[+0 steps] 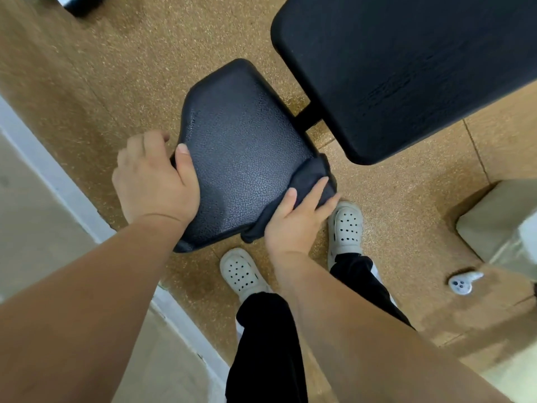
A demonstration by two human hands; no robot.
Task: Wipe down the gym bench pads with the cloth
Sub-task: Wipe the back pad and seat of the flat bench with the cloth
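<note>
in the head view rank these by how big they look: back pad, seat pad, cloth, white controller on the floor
1. back pad, largest even though the frame crops it
2. seat pad
3. cloth, partly hidden under the right hand
4. controller, clearly smallest

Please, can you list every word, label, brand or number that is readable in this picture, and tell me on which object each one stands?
No text can be read.
back pad: faint pressed-in marks, too blurred to read.
dark object at the top left edge: a white patch, cut off by the frame, unreadable.
seat pad, cloth, white shoes, controller: no print visible.
</note>
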